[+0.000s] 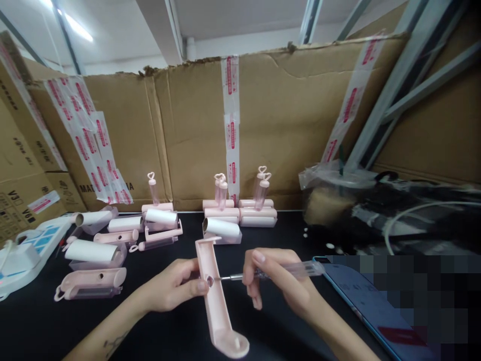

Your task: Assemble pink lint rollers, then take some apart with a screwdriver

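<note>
My left hand (175, 288) grips a long pale pink plastic housing (221, 313) near its middle, thumb in front. The housing is hollow on the side facing me, with a rounded lower end that has a small peg. My right hand (281, 278) is closed around a screwdriver (306, 269) with a clear handle. Its thin metal shaft points left, and the tip meets the round hole area in the housing beside my left thumb. Whether a screw sits there is too small to make out.
White paper rolls (92, 250) and pink housings (90, 282) lie at the left. Behind stand several clear tubes with heart-shaped loops (221, 195) among pink parts. A phone (372, 301) lies at the right, a lidded cup (330, 195) behind it. A power strip (41, 245) is far left; cardboard (195, 125) walls the back.
</note>
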